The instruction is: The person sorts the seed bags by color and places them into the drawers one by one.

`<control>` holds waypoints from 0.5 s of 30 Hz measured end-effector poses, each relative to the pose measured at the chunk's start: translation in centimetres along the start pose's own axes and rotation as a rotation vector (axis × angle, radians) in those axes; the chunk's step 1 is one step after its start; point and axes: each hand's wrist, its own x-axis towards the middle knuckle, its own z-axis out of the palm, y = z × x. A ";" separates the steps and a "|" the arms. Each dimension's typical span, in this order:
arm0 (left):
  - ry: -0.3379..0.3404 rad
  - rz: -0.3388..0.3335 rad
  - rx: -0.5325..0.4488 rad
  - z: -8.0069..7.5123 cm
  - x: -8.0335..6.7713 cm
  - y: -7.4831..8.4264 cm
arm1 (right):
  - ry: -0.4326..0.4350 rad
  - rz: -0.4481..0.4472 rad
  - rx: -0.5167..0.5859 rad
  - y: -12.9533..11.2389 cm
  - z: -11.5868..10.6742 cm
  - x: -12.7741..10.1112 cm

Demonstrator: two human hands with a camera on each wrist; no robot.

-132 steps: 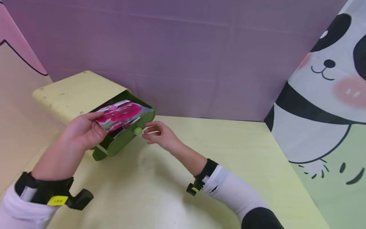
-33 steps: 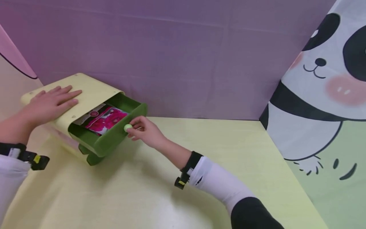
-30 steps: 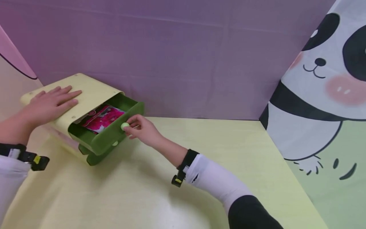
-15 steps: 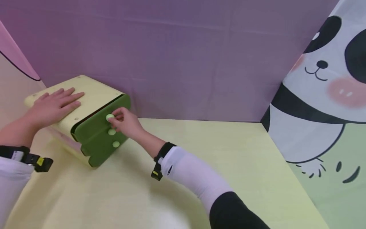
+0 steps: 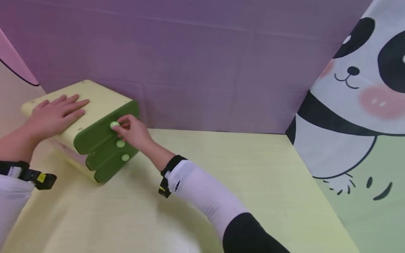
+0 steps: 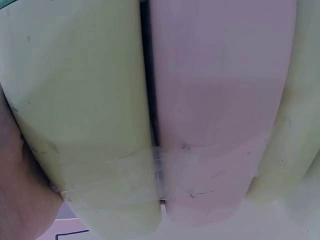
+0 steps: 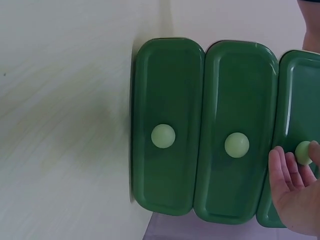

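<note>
A small chest of drawers (image 5: pixel 98 102) stands at the back left of the table, with a cream top and three green drawer fronts, each with a pale green round knob. All three drawers sit flush in the body. My left hand (image 5: pixel 57 117) rests flat on the chest's top, fingers spread. With thumb and fingers my right hand (image 5: pixel 134 131) pinches the top drawer's knob (image 5: pixel 114 125). The right wrist view shows the middle drawer's knob (image 7: pixel 236 145) and the bottom drawer's knob (image 7: pixel 163 136) untouched. In the left wrist view, the chest's pink middle side (image 6: pixel 220 100) lies between cream sections.
The pale yellow table (image 5: pixel 240 182) stretches to the right and front of the chest. A purple cloth wall (image 5: pixel 202 66) rises directly behind it. A panda-print panel (image 5: pixel 351 105) borders the table on the right.
My right hand has pushed the top drawer leftward into the chest, hiding the pink-printed packet placed inside it earlier by my left hand. The left hand has moved onto the chest's top.
</note>
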 end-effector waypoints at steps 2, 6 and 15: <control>-0.002 -0.005 0.005 0.0 -0.2 -0.1 | -0.001 0.002 -0.022 -0.1 0.1 0.1; -0.009 -0.011 0.002 -0.1 -0.3 0.1 | 0.005 0.009 -0.061 -0.3 0.2 0.1; -0.002 -0.007 0.000 -0.1 -0.1 0.1 | -0.022 -0.020 -0.090 0.1 -0.4 0.1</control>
